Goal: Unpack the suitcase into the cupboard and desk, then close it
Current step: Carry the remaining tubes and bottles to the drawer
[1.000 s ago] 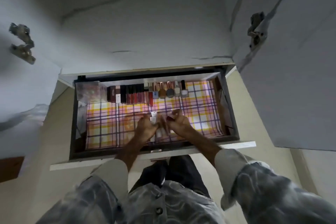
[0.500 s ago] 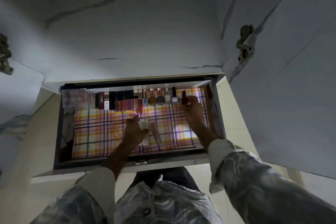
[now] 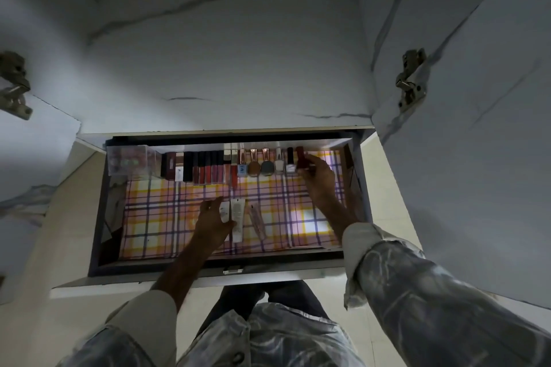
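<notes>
My right hand (image 3: 320, 180) pinches a small dark red bottle (image 3: 301, 157) between thumb and fingertips, holding it at the right end of the row of cosmetics (image 3: 226, 165) that lines the back wall of the open drawer (image 3: 98, 235); whether the bottle's base already sits on the liner I cannot tell from the head view. My left hand (image 3: 213, 219) lies with fingers loosely spread beside two white tubes (image 3: 234, 213) lying on the checked liner (image 3: 155, 217) near the middle of the drawer, its thumb touching the nearer tube, though I cannot say it has a real hold. A slim pinkish tube (image 3: 257, 219) lies just right of them. The row itself runs from a clear plastic case (image 3: 128, 159) at the left, through dark lipstick sticks and gloss tubes, to several upright nail polish bottles (image 3: 267, 164), and the red bottle stands just beside the last of them. The suitcase is nowhere in view. I judge the step in hand to be the sorting of unpacked cosmetics into this cupboard drawer, with the red bottle being set in line. The next move, as I see it, calls for a gentle release so the bottle stands upright without knocking its neighbour, then a pickup of the loose tubes to place them too. The upright bottles look easy to topple, so I would keep my fingers clear of them as I let go.
</notes>
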